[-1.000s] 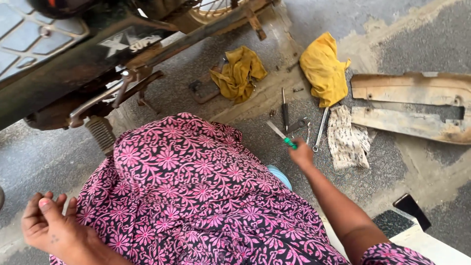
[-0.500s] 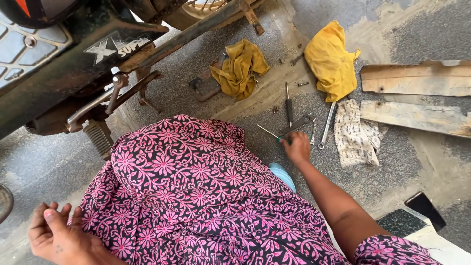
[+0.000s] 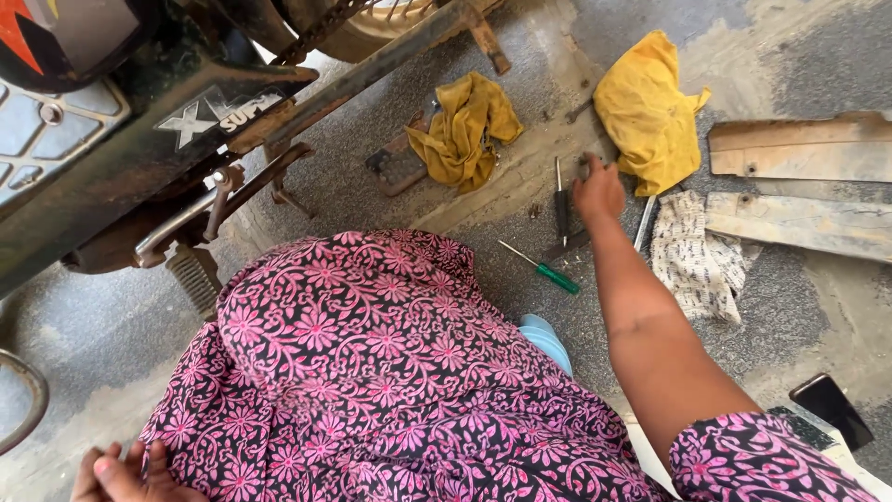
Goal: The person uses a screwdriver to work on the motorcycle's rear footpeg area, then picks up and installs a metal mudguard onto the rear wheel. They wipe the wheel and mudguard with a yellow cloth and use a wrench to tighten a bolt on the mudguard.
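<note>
My right hand (image 3: 599,189) reaches forward over the tools on the concrete, beside the larger yellow cloth (image 3: 649,110). Its fingers curl down onto a small dark metal piece (image 3: 583,164); I cannot tell if they grip it. A black-handled screwdriver (image 3: 561,203) lies just left of the hand. A green-handled screwdriver (image 3: 544,270) lies nearer to me, apart from the hand. A thin metal spanner (image 3: 643,223) pokes out at the wrist's right. My left hand (image 3: 125,469) rests at the bottom left against my pink flowered dress (image 3: 372,372), holding nothing.
A motorcycle (image 3: 139,139) with its ribbed footpeg (image 3: 190,274) fills the upper left. A second yellow rag (image 3: 465,130) lies by a dark pad. A printed white cloth (image 3: 692,256), two wooden planks (image 3: 804,158), a dark phone (image 3: 832,409) and a blue sandal (image 3: 548,339) are on the right.
My right hand let go of the green-handled screwdriver, which now lies on the ground, and moved forward and right to the tools by the yellow cloth. My left hand slid lower in view.
</note>
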